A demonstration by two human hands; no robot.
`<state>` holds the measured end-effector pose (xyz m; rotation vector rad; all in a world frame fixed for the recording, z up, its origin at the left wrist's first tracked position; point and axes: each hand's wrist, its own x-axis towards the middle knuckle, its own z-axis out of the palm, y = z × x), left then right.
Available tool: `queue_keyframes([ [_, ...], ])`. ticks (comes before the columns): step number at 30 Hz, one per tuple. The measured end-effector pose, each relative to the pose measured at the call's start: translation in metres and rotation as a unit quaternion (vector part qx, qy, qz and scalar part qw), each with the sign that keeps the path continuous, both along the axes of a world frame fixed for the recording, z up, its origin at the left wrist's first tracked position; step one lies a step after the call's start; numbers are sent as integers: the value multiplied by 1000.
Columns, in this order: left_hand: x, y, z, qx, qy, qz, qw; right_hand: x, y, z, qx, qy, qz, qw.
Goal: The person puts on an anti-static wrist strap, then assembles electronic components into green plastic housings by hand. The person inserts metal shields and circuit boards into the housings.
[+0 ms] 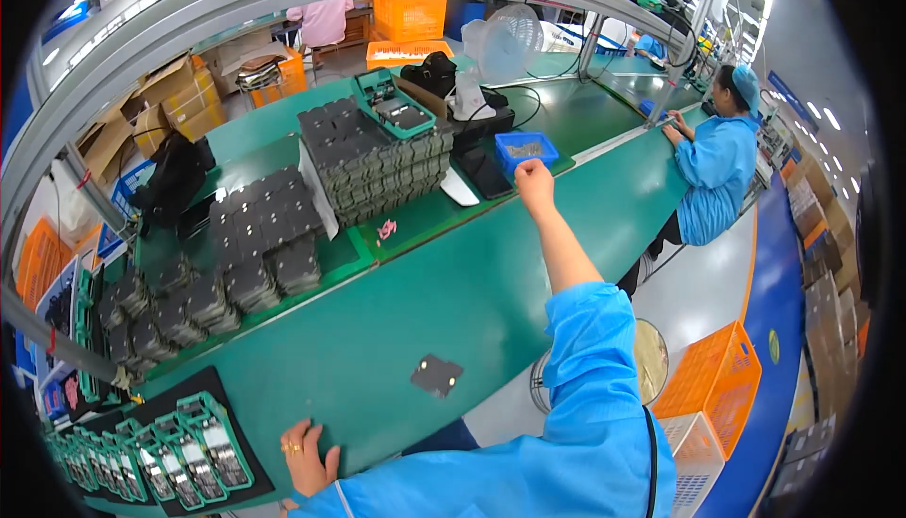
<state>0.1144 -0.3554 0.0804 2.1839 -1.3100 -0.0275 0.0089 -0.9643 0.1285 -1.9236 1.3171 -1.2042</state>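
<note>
My right hand is stretched far forward, its fingers pinched together at the near rim of a small blue bin. Small metallic pieces lie in that bin; whatever is between my fingers is too small to make out. Down at the bench's near edge, my left hand rests with fingers apart and nothing in it. A single flat dark plate with a few light spots lies on the green bench between my arms.
Tall stacks of dark plates stand across the bench, with a green-framed device on top. Several green frames with silvery parts sit at the lower left. A co-worker in blue sits at the right, near orange crates.
</note>
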Motion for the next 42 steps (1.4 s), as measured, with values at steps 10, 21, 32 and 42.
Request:
queue_keyframes([
  [10, -7, 34, -41, 169, 28, 116, 978, 74, -138, -6, -106, 39, 94, 989],
  [21, -19, 26, -22, 207, -48, 153, 965, 133, -201, -18, -77, 82, 158, 981],
  [32, -7, 11, -10, 371, 0, 179, 911, 140, -189, 5, -96, 188, 148, 966],
  [42, 1, -1, -17, 322, 19, 153, 934, 148, -175, 2, -108, 139, 135, 975],
])
